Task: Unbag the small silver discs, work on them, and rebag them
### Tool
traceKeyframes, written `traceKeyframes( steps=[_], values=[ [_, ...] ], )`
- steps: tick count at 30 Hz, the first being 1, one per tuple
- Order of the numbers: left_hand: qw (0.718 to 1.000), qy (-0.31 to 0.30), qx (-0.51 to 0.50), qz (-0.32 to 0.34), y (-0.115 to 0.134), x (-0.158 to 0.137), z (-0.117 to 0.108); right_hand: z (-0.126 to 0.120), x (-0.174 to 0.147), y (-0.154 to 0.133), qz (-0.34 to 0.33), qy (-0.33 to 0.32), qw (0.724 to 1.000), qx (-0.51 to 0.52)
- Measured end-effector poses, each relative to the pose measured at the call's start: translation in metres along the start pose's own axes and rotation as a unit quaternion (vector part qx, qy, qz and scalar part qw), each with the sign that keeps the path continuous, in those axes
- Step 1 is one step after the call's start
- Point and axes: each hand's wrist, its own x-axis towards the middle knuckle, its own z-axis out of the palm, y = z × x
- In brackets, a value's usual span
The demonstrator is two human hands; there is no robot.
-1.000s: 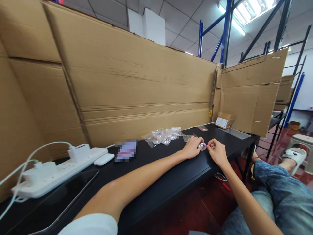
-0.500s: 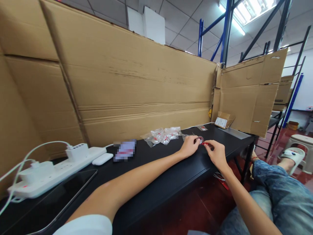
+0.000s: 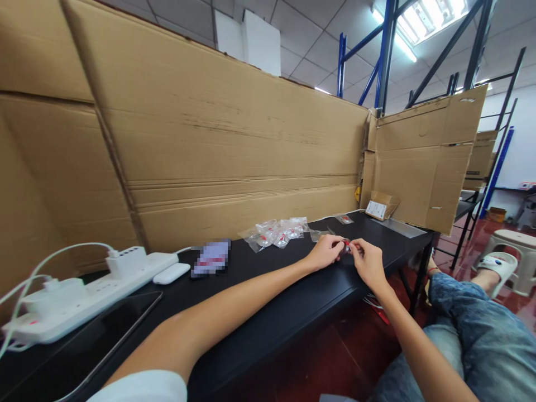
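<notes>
Piece (image 3: 347, 245), small, silvery and red, lay at the meeting fingertips of the left hand (image 3: 323, 254) and right hand (image 3: 368, 259), to the right of the pile of clear bags (image 3: 278, 231) and nearer the front edge than it. The left grip was pinched on one side of the piece and the right grip was pinched on the other, thumb against fingers in each; much of the piece was covered, so its full shape could not be told. All this was just above or on the black table (image 3: 396, 245); which of the two, I could not tell. Red bits showed through the pile, and a single flat bag (image 3: 320, 235) lay just right of it, with another bag (image 3: 344, 219) farther right. Left of the pile came a pixelated rectangle (image 3: 211, 258), then a white case (image 3: 171, 273), a white power strip (image 3: 96, 298) and, in front of that strip, a dark tablet (image 3: 92, 340). Behind the pile stood a tall cardboard wall (image 3: 234, 128); well to its right sat a labelled parcel (image 3: 382, 205). Beyond, also rightward of the pile, were blue racking (image 3: 382, 61), a lit ceiling lamp (image 3: 431, 19), a pale stool (image 3: 502, 251), legs in faded jeans (image 3: 464, 312) and a dark red floor (image 3: 355, 346).
</notes>
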Motion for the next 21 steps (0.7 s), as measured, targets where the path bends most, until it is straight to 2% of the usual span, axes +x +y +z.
traceKeyframes(
  steps=[7,21],
  values=[
    [1.000,-0.001,-0.026,0.017,0.0003,-0.0006,0.0005,-0.0008,0.0007,-0.0008,0.022,-0.035,0.998,0.043],
    [0.988,-0.033,-0.146,-0.028,0.0064,0.0035,-0.0027,-0.0009,-0.0003,-0.0027,-0.040,-0.069,0.997,-0.025]
  ],
)
